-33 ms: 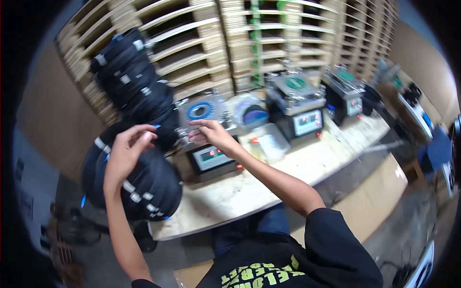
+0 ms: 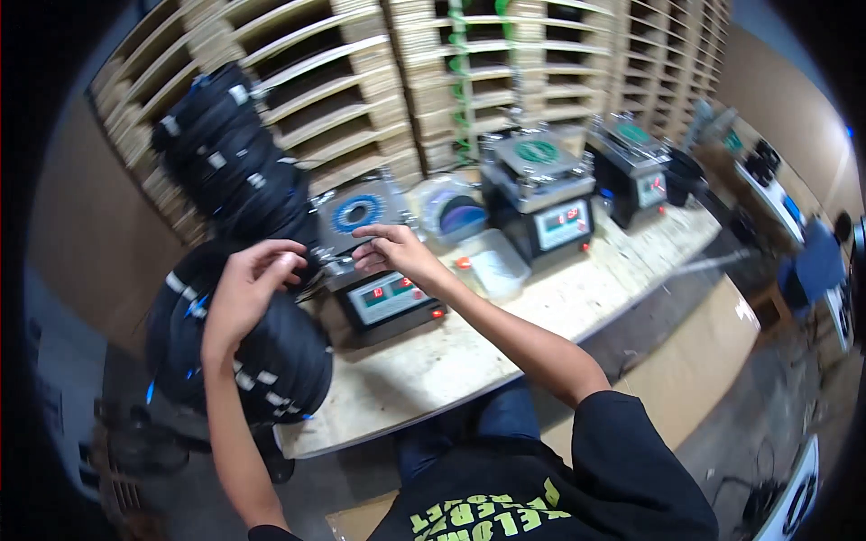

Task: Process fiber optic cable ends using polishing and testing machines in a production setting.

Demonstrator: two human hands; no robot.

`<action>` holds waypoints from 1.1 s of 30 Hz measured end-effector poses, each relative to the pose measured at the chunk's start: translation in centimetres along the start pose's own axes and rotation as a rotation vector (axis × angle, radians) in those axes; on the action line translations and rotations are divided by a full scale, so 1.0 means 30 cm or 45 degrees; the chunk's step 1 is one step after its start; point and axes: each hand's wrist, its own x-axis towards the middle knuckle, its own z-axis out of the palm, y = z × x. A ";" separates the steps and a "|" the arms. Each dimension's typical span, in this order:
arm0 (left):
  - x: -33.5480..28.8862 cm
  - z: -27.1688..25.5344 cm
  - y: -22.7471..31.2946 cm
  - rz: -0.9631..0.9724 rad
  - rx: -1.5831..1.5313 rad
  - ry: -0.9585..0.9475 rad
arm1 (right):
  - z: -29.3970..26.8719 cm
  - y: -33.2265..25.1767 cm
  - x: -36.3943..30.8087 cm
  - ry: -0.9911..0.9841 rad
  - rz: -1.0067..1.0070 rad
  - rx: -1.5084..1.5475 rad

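My left hand (image 2: 253,293) is raised in front of a stack of black coils (image 2: 289,361), its fingers curved and the thumb a little apart. Nothing shows between them. My right hand (image 2: 392,252) hovers over the front of the nearest machine, a black box with a metal top (image 2: 383,203), a blue toothed ring (image 2: 357,214) and a lit red display (image 2: 383,293). Its index finger points left, toward my left hand, while the other fingers are loosely bent. The hands are apart from each other, and neither appears to hold anything.
Two similar machines with green rings (image 2: 538,151) stand farther right on the pale wooden table (image 2: 406,388). Between the machines lie a clear plastic tub (image 2: 494,263) and a round dish (image 2: 456,215). Taller black coils (image 2: 225,149) lean by stacked wooden pallets (image 2: 316,90).
The whole view has shifted slightly, so the machines and coils sit a little farther left. Both hands keep nearly the same pose. A blue tip seen by my left fingertips no longer shows there.
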 end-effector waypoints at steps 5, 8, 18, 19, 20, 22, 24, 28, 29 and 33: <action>0.330 0.463 0.046 0.172 -0.017 -0.552 | -0.436 -0.154 -0.329 0.390 -0.095 -0.139; 0.477 0.729 0.150 0.116 -0.027 -0.870 | -0.706 -0.228 -0.587 0.730 -0.100 -0.257; 0.808 1.371 0.334 0.107 -0.302 -1.391 | -1.361 -0.429 -1.103 1.689 0.144 -0.424; 0.842 1.415 0.371 0.121 -0.317 -1.418 | -1.404 -0.467 -1.117 1.719 0.221 -0.455; 0.879 1.466 0.416 0.134 -0.339 -1.446 | -1.458 -0.510 -1.137 1.745 0.216 -0.510; 0.964 1.541 0.551 0.254 -0.256 -1.491 | -1.573 -0.591 -1.166 1.832 0.247 -0.483; 1.060 1.614 0.685 0.343 -0.247 -1.494 | -1.705 -0.672 -1.194 1.878 0.308 -0.546; 1.280 1.788 0.913 0.522 -0.181 -1.330 | -2.009 -0.753 -1.268 1.970 0.455 -0.635; 1.323 1.852 0.967 0.512 -0.207 -1.305 | -2.113 -0.762 -1.309 1.973 0.480 -0.635; 1.494 2.201 1.062 0.615 -0.300 -1.349 | -2.569 -0.782 -1.447 1.956 0.620 -0.501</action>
